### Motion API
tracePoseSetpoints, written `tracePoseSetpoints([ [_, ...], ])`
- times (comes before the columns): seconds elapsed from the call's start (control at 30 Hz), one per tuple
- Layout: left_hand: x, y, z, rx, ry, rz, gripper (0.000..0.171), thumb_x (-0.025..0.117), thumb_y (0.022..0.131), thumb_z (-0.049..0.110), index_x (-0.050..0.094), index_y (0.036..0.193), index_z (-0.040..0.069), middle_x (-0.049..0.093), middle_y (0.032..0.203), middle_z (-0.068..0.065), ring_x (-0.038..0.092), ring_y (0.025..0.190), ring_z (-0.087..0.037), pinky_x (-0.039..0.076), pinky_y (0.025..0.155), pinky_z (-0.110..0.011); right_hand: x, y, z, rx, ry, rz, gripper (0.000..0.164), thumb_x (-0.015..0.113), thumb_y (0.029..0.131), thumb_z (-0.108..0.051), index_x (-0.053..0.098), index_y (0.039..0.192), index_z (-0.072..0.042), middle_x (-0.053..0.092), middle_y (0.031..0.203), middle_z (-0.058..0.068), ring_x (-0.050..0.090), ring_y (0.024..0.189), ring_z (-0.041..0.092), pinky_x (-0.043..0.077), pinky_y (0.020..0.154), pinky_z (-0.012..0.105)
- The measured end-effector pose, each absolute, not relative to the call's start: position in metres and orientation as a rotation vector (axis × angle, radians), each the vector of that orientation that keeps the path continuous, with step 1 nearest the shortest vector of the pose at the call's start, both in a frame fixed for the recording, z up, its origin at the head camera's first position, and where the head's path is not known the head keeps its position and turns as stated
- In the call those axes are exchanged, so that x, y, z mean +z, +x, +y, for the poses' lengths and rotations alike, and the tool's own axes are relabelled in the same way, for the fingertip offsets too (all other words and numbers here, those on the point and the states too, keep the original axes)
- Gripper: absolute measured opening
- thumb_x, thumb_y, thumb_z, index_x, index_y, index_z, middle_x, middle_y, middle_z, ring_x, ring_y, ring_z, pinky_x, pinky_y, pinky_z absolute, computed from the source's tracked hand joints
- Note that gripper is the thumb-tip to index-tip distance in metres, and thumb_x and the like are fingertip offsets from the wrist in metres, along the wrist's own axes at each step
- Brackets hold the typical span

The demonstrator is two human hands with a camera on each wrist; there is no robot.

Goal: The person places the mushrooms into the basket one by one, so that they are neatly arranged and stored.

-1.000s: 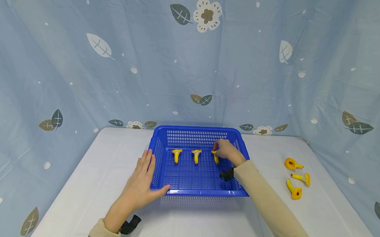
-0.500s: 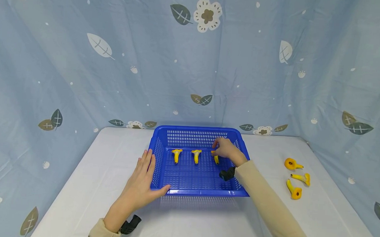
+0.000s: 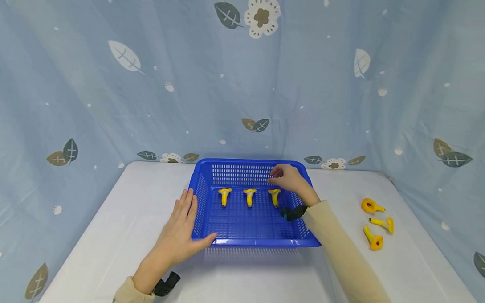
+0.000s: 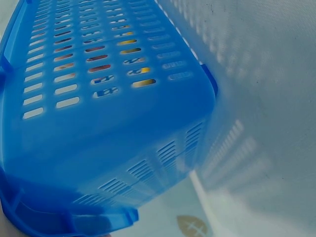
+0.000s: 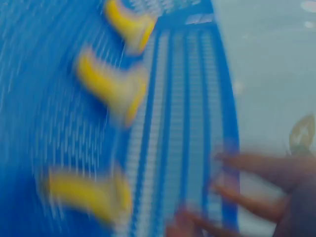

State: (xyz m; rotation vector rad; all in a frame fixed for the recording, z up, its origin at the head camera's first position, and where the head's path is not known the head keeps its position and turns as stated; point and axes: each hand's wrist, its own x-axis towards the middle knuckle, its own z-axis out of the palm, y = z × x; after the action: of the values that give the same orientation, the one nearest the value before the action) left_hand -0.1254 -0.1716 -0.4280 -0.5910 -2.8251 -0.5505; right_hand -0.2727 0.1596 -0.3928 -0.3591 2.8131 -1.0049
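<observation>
A blue plastic basket (image 3: 255, 242) with slotted walls stands on the table. Inside it, a left chanterelle mushroom (image 3: 224, 197), a middle chanterelle (image 3: 249, 197) and a right chanterelle (image 3: 274, 197) lie in a row, caps toward the back wall. My left hand (image 3: 179, 238) rests on the basket's left front corner, fingers straight along the rim and thumb over the front edge. My right hand (image 3: 287, 177) hovers above the right chanterelle, apart from it and holding nothing. Its fingers (image 5: 256, 200) are spread and blurred in the right wrist view, beside the row.
To the basket's right, three more yellow chanterelles lie on the white table (image 3: 345, 186): an upper one (image 3: 369, 205), a middle one (image 3: 382, 223) and a lower one (image 3: 375, 241). A blue patterned curtain (image 3: 181, 69) hangs behind and along the sides.
My right hand has let go of the right chanterelle and risen toward the basket's back wall. That mushroom stays on the basket floor. My left hand keeps its place on the rim.
</observation>
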Motion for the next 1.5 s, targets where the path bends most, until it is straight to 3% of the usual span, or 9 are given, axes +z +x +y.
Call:
tracePoseSetpoints([
  [0.23,-0.429,-0.127,-0.176,-0.573,-0.574,-2.847,0.114,0.065,0.083,0.065,0.016,0.153,-0.01,0.002,0.163,-0.025,-0.005,0.151,-0.035,0.009,0.121,-0.052,-0.365,-0.268,0.178,-1.19,-0.381,2.762,0.032,0.068,0.093,-0.02,0.066,0.115,0.004,0.066,0.114,0.021,0.062,0.107,0.036,0.052,0.092,0.051],
  [0.57,-0.428,-0.13,-0.175,-0.58,-0.581,-2.833,0.114,0.064,0.083,0.066,0.017,0.153,-0.01,0.004,0.163,-0.026,-0.004,0.151,-0.035,0.011,0.12,-0.054,-0.341,-0.263,0.247,-1.409,-0.345,2.788,0.04,0.061,0.099,-0.023,0.06,0.127,0.006,0.06,0.126,0.026,0.055,0.119,0.038,0.041,0.104,0.057],
  [0.63,-0.428,-0.13,-0.175,-0.577,-0.582,-2.824,0.114,0.065,0.083,0.066,0.018,0.153,-0.011,0.005,0.163,-0.026,-0.004,0.151,-0.035,0.012,0.12,-0.054,-0.34,-0.261,0.262,-1.405,-0.344,2.829,0.038,0.06,0.1,-0.022,0.06,0.126,0.006,0.06,0.125,0.026,0.055,0.117,0.036,0.045,0.101,0.052],
  [0.73,-0.428,-0.13,-0.173,-0.577,-0.589,-2.812,0.114,0.065,0.083,0.065,0.018,0.153,-0.011,0.006,0.162,-0.027,-0.003,0.151,-0.036,0.012,0.12,-0.055,-0.34,-0.258,0.283,-1.319,-0.354,2.956,0.034,0.059,0.101,-0.021,0.062,0.122,0.006,0.063,0.119,0.024,0.058,0.108,0.031,0.05,0.091,0.034],
  [0.87,-0.427,-0.129,-0.172,-0.577,-0.59,-2.814,0.113,0.064,0.083,0.065,0.018,0.152,-0.012,0.006,0.162,-0.027,-0.003,0.151,-0.036,0.012,0.12,-0.055,-0.342,-0.251,0.31,-1.164,-0.376,3.116,0.029,0.058,0.101,-0.018,0.064,0.115,0.006,0.065,0.11,0.024,0.059,0.099,0.032,0.047,0.078,0.023],
  [1.03,-0.426,-0.127,-0.172,-0.576,-0.582,-2.827,0.113,0.064,0.083,0.065,0.017,0.153,-0.011,0.004,0.163,-0.026,-0.004,0.151,-0.035,0.011,0.121,-0.054,-0.346,-0.239,0.34,-1.03,-0.419,3.2,0.023,0.056,0.1,-0.011,0.064,0.111,0.007,0.065,0.108,0.026,0.06,0.099,0.041,0.054,0.084,0.043],
  [1.2,-0.426,-0.126,-0.173,-0.573,-0.588,-2.822,0.113,0.064,0.084,0.064,0.017,0.153,-0.011,0.004,0.163,-0.026,-0.005,0.151,-0.034,0.01,0.121,-0.053,-0.353,-0.23,0.367,-0.955,-0.479,3.255,0.02,0.054,0.092,0.002,0.064,0.108,0.009,0.064,0.107,0.03,0.058,0.099,0.046,0.045,0.089,0.065],
  [1.33,-0.427,-0.126,-0.173,-0.566,-0.59,-2.812,0.113,0.064,0.084,0.064,0.018,0.153,-0.012,0.004,0.162,-0.027,-0.004,0.151,-0.035,0.012,0.12,-0.054,-0.36,-0.225,0.382,-0.871,-0.501,3.25,0.025,0.051,0.084,0.01,0.066,0.104,0.008,0.063,0.108,0.032,0.055,0.101,0.049,0.043,0.088,0.069],
  [1.5,-0.427,-0.126,-0.173,-0.562,-0.6,-2.796,0.113,0.064,0.084,0.064,0.018,0.153,-0.012,0.005,0.162,-0.027,-0.003,0.151,-0.036,0.012,0.121,-0.053,-0.374,-0.222,0.399,-0.685,-0.408,3.154,0.039,0.047,0.077,0.014,0.068,0.108,0.003,0.055,0.124,0.033,0.049,0.109,0.051,0.046,0.083,0.066],
])
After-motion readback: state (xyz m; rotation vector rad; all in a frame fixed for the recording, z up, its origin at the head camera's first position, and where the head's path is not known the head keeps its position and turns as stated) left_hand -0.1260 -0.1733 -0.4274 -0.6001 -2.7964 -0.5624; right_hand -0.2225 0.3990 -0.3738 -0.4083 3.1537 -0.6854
